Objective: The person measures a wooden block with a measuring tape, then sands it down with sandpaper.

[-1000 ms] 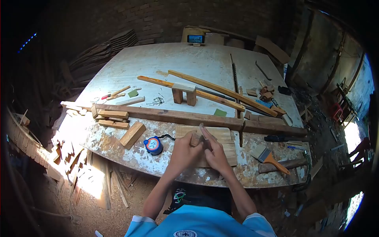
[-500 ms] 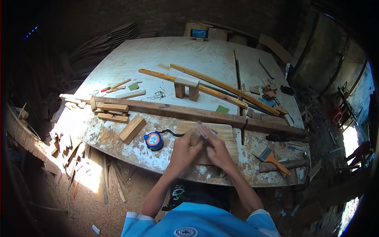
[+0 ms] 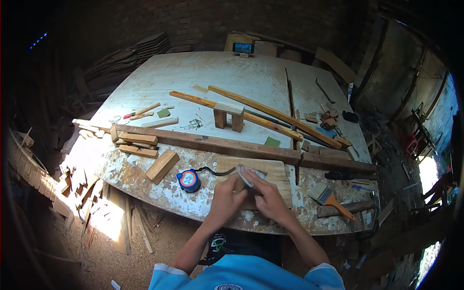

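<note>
Over a flat wooden board (image 3: 279,181) at the near edge of the table, my left hand (image 3: 226,197) is closed around a small wooden block (image 3: 239,183). Close against it, my right hand (image 3: 267,194) presses a folded pale sheet (image 3: 244,176) to the block. The sheet's material is too small to tell. A blue tape measure (image 3: 188,180) with a black strap lies left of my left hand. Further left rests a thick wood block (image 3: 162,166).
A long wooden beam (image 3: 208,143) crosses the table behind my hands. Beyond it stand a small bench-shaped wooden piece (image 3: 229,109) and long strips (image 3: 261,108). At right lie a paintbrush (image 3: 333,201), a wooden handle (image 3: 347,209) and scraps (image 3: 329,118).
The folded sheet and my right hand have shifted slightly left and tilted against the block. The whole table sits a little lower in the view.
</note>
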A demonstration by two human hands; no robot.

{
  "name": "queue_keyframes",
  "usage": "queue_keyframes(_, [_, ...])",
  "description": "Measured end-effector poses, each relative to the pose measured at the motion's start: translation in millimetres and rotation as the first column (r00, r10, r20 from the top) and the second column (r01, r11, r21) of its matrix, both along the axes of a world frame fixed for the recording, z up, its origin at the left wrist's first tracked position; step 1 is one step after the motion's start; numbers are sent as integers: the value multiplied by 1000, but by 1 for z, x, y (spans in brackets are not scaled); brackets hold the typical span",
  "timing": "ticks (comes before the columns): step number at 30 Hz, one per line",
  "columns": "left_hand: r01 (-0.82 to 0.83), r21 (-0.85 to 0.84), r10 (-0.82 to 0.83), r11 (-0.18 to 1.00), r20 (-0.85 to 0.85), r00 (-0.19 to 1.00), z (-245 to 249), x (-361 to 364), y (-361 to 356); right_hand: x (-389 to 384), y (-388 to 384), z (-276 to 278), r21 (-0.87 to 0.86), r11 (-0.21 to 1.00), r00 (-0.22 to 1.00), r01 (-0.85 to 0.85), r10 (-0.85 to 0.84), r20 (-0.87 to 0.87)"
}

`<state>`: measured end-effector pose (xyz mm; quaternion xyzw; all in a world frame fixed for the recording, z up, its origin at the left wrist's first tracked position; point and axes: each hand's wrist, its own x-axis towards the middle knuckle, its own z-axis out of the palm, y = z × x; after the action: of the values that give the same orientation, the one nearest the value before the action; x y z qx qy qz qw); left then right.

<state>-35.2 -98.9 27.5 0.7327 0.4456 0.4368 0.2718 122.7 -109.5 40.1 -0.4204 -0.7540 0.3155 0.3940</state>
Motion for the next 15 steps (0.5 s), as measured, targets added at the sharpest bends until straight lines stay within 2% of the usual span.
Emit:
queue_keyframes(2, [14,-6,-14,1000,56,998,0,-3,-3,3,4,-17,26,999,1000,23,-23,-18])
queue_keyframes(3, [21,-16,-20,1000,80,997,1,-3,-5,14,15,-36,-5,995,994,98,-98,44])
queue_keyframes(4, [24,-10,-23,1000,109,994,3,-2,-5,22,21,-43,-79,994,997,76,-76,-1])
queue_keyframes(5, [-27,-28,31,999,172,985,-1,0,-3,26,27,-44,-137,989,998,49,-56,-43])
queue_keyframes(7, [-124,-62,137,990,296,945,-18,6,4,20,20,-35,-152,986,997,74,-76,-7])
queue_keyframes(8, [-107,-110,144,988,417,897,-23,10,4,19,18,-39,-140,988,996,72,-78,-37])
queue_keyframes(11, [-217,-66,223,974,459,860,-31,22,9,15,19,-51,-134,983,986,125,-138,-92])
queue_keyframes(12, [-208,-72,217,975,469,856,-24,28,6,14,20,-50,-111,989,987,99,-112,-113])
queue_keyframes(15, [-161,200,17,967,577,817,-41,41,24,6,21,-37,-137,986,989,97,-111,-102])
